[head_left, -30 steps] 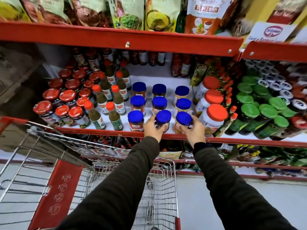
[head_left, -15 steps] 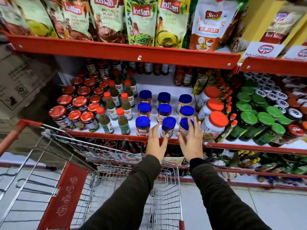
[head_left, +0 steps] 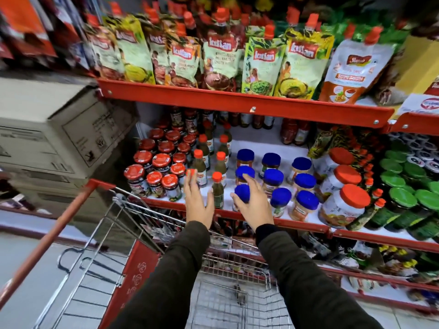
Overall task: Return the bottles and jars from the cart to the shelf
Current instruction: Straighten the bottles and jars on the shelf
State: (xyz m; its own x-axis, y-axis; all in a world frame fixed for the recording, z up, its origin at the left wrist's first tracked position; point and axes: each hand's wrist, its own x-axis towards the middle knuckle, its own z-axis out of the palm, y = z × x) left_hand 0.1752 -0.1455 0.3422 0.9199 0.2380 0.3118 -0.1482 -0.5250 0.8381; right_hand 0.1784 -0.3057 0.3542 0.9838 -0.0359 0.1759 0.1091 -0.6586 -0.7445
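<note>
Blue-lidded jars (head_left: 305, 200) stand in rows on the red-edged shelf (head_left: 297, 223), with green sauce bottles with orange caps (head_left: 217, 193) and red-lidded jars (head_left: 170, 185) to their left. My left hand (head_left: 198, 201) hovers open in front of the green bottles, holding nothing. My right hand (head_left: 255, 205) is spread open in front of the front-left blue-lidded jar (head_left: 242, 193), fingers apart; contact with the jar is unclear. The wire cart (head_left: 221, 288) is below my arms, and the part of its basket in view holds no jars.
Sauce pouches (head_left: 221, 55) line the upper shelf. Large orange-lidded jars (head_left: 344, 205) and green-lidded jars (head_left: 418, 203) fill the right side. Cardboard boxes (head_left: 57, 138) are stacked at the left. The cart's red handle (head_left: 54, 229) angles down-left.
Both hands let go of the two front blue-lidded jars, opened and drew back from the shelf, shifting left. The view tilted upward and right, showing more of the upper shelf.
</note>
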